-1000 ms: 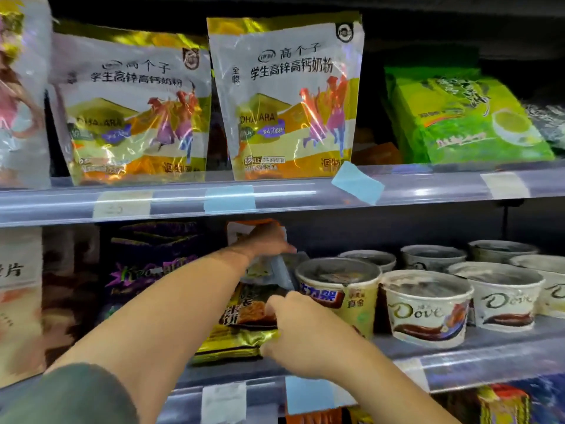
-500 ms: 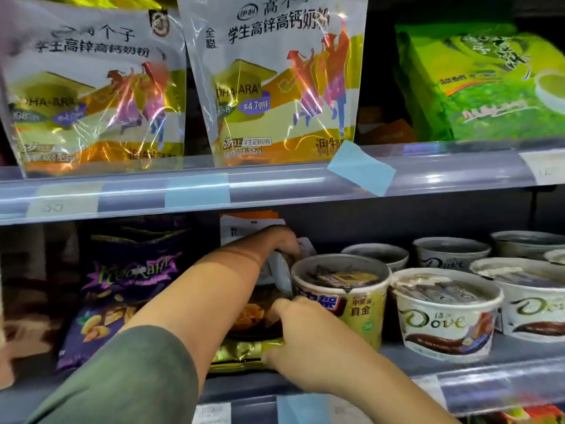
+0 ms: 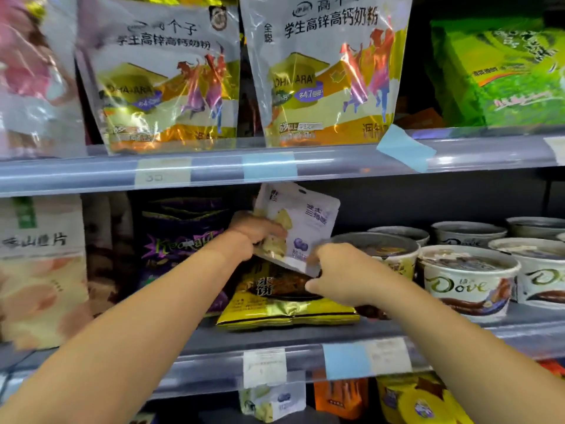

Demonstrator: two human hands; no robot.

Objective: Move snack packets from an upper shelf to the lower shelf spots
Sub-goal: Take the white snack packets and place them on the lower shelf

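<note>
Pretty clearly a shop, like a small grocery or convenience store. You've got tiered display shelves with clear plastic price rails (image 3: 275, 171) running along the front edges, and paper price tags (image 3: 264, 367) plus blue labels (image 3: 345, 361) slotted into them. One blue tag (image 3: 405, 147) is hanging crooked off the top rail. Stock is lined up in repeats facing out: two identical milk powder bags (image 3: 327, 71) side by side up top, green packs (image 3: 501, 75) next to them, and a whole row of chocolate tubs (image 3: 467, 278) on the shelf below. More packaged snacks (image 3: 272, 400) sit on the shelf underneath. Everything's sealed retail packaging.
</note>
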